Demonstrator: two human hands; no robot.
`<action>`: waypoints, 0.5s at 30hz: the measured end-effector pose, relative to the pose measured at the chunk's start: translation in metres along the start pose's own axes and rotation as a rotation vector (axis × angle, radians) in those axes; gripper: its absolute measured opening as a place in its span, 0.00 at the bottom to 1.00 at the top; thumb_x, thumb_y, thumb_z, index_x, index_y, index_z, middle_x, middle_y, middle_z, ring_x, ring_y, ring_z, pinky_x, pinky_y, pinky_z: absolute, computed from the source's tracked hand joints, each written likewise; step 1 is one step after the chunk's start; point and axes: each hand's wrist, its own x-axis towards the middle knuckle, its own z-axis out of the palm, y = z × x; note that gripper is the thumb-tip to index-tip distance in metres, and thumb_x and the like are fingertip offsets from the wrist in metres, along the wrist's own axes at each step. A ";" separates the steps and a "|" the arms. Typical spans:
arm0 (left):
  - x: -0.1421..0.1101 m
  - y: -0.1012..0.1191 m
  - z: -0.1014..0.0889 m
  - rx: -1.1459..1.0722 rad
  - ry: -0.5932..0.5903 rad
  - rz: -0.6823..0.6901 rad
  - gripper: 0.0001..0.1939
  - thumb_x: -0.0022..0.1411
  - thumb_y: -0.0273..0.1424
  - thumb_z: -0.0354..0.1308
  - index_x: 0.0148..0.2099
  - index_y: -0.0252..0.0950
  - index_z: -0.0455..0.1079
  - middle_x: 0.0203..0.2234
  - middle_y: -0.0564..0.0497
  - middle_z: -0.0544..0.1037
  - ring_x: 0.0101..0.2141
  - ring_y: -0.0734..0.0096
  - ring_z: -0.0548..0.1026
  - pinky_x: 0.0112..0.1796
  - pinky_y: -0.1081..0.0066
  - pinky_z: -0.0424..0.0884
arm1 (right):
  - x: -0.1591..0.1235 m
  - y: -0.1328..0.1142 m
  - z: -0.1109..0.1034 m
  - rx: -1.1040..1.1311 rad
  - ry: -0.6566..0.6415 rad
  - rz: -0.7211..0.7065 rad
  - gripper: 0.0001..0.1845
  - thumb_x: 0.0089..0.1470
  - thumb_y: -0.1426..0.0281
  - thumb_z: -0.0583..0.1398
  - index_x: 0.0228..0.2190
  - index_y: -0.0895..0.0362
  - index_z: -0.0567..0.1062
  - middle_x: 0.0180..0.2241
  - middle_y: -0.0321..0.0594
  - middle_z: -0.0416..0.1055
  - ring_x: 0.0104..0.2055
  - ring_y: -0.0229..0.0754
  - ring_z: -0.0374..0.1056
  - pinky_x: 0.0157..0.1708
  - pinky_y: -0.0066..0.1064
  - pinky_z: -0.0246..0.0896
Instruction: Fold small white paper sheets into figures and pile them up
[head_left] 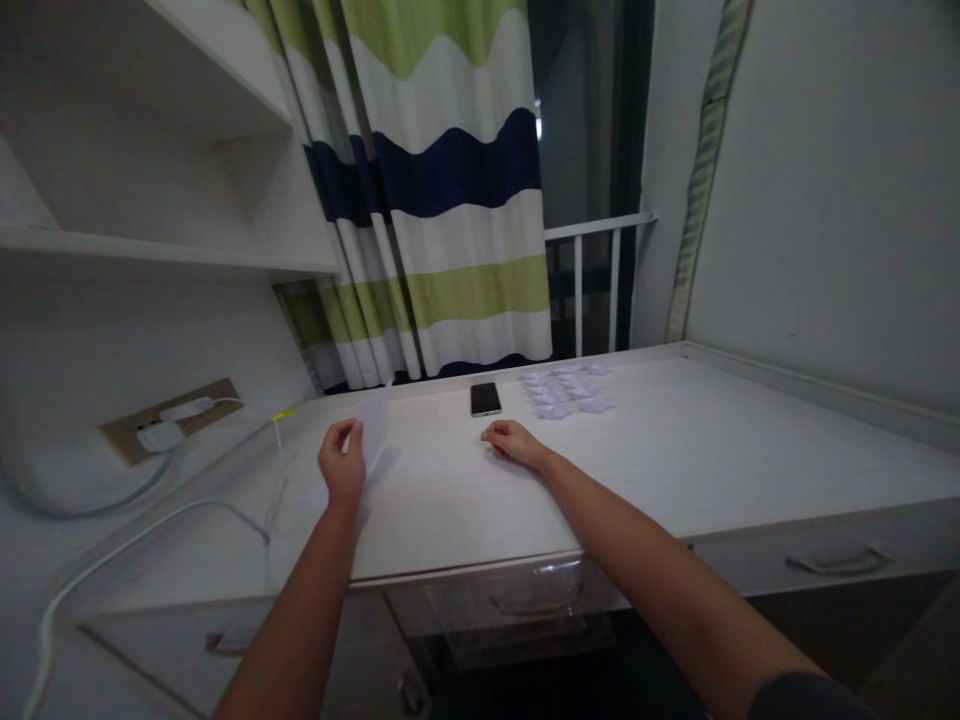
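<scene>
My left hand [342, 462] is pinched on a sheet of white paper [374, 430] and holds it partly raised off the white desk [675, 450]. Resting on the desk top to the right, my right hand [508, 440] has its fingers curled down, and whether anything lies under them is hidden. A dark phone [485, 398] lies flat just beyond my right hand. Several small white folded paper pieces [566, 390] are spread out to the right of the phone.
A striped curtain [442, 200] hangs behind the desk beside a dark window with a white railing [596, 270]. White shelves [150, 150] stand at the left. A wall socket with a white plug [169, 425] and cable is at the left. Drawers with handles [836, 562] sit under the desk top.
</scene>
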 end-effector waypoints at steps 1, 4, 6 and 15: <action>-0.001 0.002 0.003 -0.088 -0.040 -0.088 0.11 0.49 0.37 0.53 0.31 0.34 0.66 0.22 0.55 0.68 0.25 0.76 0.66 0.29 0.75 0.63 | 0.001 0.001 0.000 0.001 0.001 -0.004 0.08 0.43 0.67 0.57 0.25 0.60 0.70 0.11 0.28 0.58 0.14 0.30 0.53 0.18 0.24 0.49; -0.005 0.010 0.016 -0.315 -0.180 -0.338 0.13 0.44 0.39 0.57 0.31 0.35 0.65 0.17 0.59 0.63 0.17 0.82 0.60 0.19 0.79 0.56 | 0.002 0.000 0.002 0.041 0.034 -0.026 0.18 0.39 0.66 0.61 0.35 0.59 0.70 0.21 0.33 0.66 0.20 0.32 0.60 0.21 0.25 0.53; -0.007 0.018 0.026 -0.431 -0.249 -0.448 0.15 0.41 0.39 0.60 0.30 0.35 0.65 0.18 0.59 0.63 0.17 0.83 0.61 0.18 0.80 0.55 | 0.002 -0.002 0.002 0.069 0.093 -0.068 0.23 0.35 0.67 0.64 0.38 0.57 0.70 0.30 0.37 0.68 0.28 0.34 0.63 0.28 0.27 0.57; -0.019 0.054 0.094 -0.566 -0.377 -0.501 0.14 0.40 0.37 0.61 0.29 0.34 0.66 0.19 0.58 0.66 0.19 0.83 0.63 0.20 0.80 0.57 | 0.006 -0.010 -0.010 0.291 0.198 -0.136 0.13 0.33 0.63 0.63 0.22 0.59 0.71 0.23 0.35 0.68 0.27 0.35 0.61 0.32 0.29 0.55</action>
